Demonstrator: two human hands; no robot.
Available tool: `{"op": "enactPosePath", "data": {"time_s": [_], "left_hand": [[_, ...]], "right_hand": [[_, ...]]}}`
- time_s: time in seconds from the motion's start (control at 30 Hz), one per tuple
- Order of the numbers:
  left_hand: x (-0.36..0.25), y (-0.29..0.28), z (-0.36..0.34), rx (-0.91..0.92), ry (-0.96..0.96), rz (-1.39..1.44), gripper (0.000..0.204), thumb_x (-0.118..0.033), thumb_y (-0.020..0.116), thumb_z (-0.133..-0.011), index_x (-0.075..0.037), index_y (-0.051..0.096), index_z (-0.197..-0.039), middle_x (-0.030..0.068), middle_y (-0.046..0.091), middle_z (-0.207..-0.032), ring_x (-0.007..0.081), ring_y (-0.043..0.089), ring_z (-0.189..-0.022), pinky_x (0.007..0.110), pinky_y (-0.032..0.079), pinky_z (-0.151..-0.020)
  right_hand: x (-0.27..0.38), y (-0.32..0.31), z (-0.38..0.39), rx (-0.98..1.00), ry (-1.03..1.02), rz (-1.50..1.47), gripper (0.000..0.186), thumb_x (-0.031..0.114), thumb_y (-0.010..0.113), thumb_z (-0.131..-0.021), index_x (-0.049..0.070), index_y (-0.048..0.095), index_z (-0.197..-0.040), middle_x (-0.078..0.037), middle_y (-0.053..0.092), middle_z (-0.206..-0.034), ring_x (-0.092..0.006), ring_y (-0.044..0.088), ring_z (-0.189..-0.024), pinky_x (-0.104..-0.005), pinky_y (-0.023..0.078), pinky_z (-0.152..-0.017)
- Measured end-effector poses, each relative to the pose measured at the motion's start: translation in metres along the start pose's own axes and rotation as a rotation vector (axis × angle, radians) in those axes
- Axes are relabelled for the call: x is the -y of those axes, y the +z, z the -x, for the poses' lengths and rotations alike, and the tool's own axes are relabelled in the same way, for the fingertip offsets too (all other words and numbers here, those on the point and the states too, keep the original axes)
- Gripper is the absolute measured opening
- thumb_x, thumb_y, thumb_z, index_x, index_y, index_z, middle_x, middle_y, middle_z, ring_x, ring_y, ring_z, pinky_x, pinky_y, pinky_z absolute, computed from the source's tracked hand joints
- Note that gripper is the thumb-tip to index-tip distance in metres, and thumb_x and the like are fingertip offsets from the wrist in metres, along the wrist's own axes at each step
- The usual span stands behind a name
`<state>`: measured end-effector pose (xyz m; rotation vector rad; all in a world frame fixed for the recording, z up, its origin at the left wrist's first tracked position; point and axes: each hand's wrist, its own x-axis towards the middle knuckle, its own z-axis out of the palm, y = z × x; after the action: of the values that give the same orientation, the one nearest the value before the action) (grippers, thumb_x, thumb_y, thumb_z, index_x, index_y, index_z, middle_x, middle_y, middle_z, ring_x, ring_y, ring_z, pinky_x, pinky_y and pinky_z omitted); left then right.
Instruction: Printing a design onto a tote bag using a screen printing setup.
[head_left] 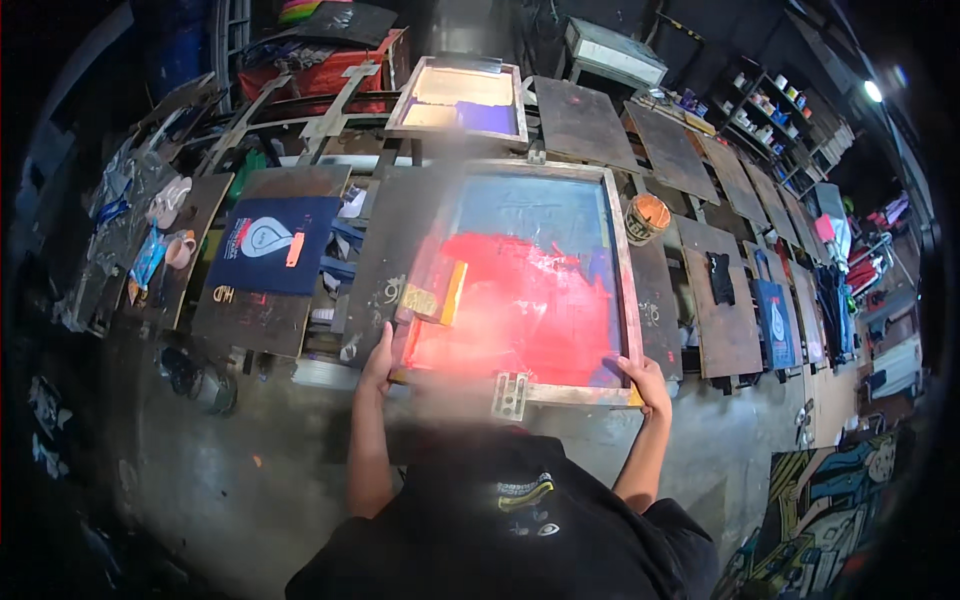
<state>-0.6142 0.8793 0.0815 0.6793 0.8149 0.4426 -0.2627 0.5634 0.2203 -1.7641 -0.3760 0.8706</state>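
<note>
A wooden screen-printing frame (619, 262) lies over a dark board in front of me. Bright red ink (520, 310) covers much of its mesh, and the far part looks blue-grey. My left hand (377, 365) grips the frame near its near-left corner, with the fingers partly hidden. At the near-right corner, my right hand (647, 384) is closed on the wood, thumb on top. Inside the frame, toward the left, rests an ink-stained squeegee (425, 302). A metal hinge plate (509, 396) sits at the near edge. A blurry smear hides part of the left side.
Left of the frame, a navy printed cloth (265, 245) lies on another board. An open tub of orange ink (648, 215) stands at the right. Behind is a second screen frame (521, 105) with purple ink. More boards (585, 120) extend right, toward shelves of bottles (765, 115).
</note>
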Motion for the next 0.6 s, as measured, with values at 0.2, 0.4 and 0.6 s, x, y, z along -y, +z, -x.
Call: {"op": "enactPosePath", "data": {"time_s": [0.2, 0.4, 0.6], "left_hand": [[0.014, -0.048, -0.022, -0.047, 0.097, -0.009, 0.05, -0.05, 0.045, -0.101, -0.006, 0.065, -0.114, 0.0035, 0.068, -0.097, 0.0132, 0.064, -0.084, 0.032, 0.051, -0.072], [-0.01, -0.078, -0.028, 0.0, 0.049, -0.227, 0.055, -0.045, 0.042, -0.102, 0.0, 0.052, -0.132, 0.0118, 0.062, -0.126, 0.0221, 0.061, -0.114, 0.038, 0.047, -0.097], [-0.047, 0.026, 0.01, 0.072, 0.219, -0.338, 0.05, -0.044, 0.048, -0.101, 0.001, 0.062, -0.116, 0.0059, 0.065, -0.107, 0.0132, 0.06, -0.09, 0.03, 0.048, -0.077]], "right_hand": [[0.021, 0.028, 0.046, -0.046, -0.087, 0.159, 0.037, 0.019, 0.081, -0.073, -0.007, 0.067, -0.094, -0.006, 0.068, -0.082, -0.0119, 0.061, -0.066, -0.0279, 0.049, -0.062], [0.019, 0.049, 0.092, -0.146, -0.111, 0.023, 0.037, 0.011, 0.082, -0.07, -0.008, 0.066, -0.098, -0.007, 0.069, -0.085, -0.0133, 0.064, -0.074, -0.0283, 0.052, -0.07], [-0.015, 0.001, 0.136, -0.271, -0.193, -0.076, 0.039, 0.009, 0.078, -0.069, -0.009, 0.065, -0.101, -0.009, 0.07, -0.089, -0.0154, 0.067, -0.076, -0.029, 0.054, -0.073]]}}
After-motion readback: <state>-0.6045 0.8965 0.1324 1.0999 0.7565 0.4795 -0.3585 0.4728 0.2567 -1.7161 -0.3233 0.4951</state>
